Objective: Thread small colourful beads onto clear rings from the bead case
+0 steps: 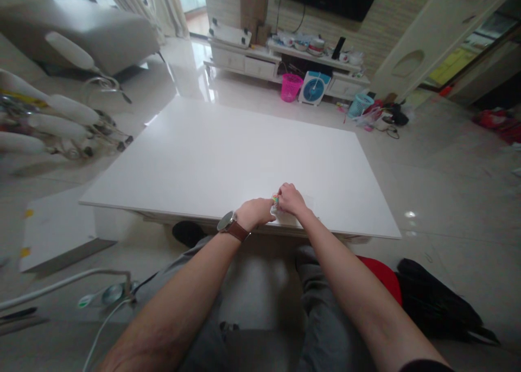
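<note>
Near the front edge of the white table (pixel 228 149), my two hands meet around a small white thing with multicoloured spots (pixel 275 200). Its kind is too small and too covered to make out. My left hand (pixel 256 212), with a watch (pixel 227 222) on the wrist, has its fingers closed against the thing from the left. From the right, my right hand (pixel 291 199) pinches it. Under and beside the right hand lies a faint pale flat piece (pixel 288 218), hard to tell from the tabletop.
White chairs (pixel 65 111) stand to the left, and a pale board (pixel 61 225) lies on the floor. Beyond the table are a pink basket (pixel 290 88), a blue fan (pixel 314 88) and a cluttered TV cabinet (pixel 260 66). A red and black item (pixel 431 296) is at lower right.
</note>
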A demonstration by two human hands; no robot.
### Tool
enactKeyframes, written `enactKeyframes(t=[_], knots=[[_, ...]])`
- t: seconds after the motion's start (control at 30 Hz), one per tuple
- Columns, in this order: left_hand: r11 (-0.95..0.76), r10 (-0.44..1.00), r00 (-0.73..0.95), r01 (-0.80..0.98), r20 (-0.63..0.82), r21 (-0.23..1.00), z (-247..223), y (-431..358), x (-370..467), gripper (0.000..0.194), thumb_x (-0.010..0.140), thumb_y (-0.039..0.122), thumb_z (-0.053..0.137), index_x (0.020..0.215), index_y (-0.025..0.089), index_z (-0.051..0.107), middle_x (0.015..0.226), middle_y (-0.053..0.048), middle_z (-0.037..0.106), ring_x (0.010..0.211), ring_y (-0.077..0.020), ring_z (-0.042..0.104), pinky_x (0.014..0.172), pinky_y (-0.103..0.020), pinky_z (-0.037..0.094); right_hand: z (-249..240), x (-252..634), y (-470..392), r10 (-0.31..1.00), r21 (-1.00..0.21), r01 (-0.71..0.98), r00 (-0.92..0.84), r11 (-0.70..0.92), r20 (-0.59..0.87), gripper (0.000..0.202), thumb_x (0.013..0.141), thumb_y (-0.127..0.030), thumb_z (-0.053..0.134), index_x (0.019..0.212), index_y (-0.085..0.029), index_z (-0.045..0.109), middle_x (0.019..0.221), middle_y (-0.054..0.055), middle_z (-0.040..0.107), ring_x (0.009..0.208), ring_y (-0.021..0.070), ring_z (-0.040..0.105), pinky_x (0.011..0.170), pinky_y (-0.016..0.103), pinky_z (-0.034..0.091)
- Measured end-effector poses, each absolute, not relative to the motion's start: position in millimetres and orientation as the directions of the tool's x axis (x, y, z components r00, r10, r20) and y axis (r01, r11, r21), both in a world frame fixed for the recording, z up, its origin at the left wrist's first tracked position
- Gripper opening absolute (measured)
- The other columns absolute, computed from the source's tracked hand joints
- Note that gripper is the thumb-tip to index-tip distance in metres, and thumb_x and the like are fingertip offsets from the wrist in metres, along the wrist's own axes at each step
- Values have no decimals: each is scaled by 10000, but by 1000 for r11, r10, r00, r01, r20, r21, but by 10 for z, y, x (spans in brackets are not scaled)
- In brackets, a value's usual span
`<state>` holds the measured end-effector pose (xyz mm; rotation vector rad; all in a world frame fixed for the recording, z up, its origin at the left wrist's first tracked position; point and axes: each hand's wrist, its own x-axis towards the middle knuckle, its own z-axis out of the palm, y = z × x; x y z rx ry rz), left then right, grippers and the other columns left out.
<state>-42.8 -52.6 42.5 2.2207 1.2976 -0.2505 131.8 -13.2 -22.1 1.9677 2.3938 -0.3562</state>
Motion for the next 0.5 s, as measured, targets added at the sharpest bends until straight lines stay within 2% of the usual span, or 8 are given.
enactKeyframes(t=[0.27,0.5], knots=[[-379,751,511,852,-419,361,411,-525,-419,478,886,368,640,1320,168,623,1266,-189,708,1179,-340,681,953,-414,535,-221,1334,-141,972,-177,980,-130,96,-196,168,920,-246,569,1038,-193,676,1051,144,690,958,266,642,776,331,448],[-394,746,525,844,-411,364,406,-531,-418,466,888,376,627,1303,161,623,1248,-188,716,1155,-346,689,924,-421,544,-230,1347,-122,971,-186,979,-121,83,-207,170,920,-236,560,1051,-204,663,1066,142,694,946,260,657,755,314,434]])
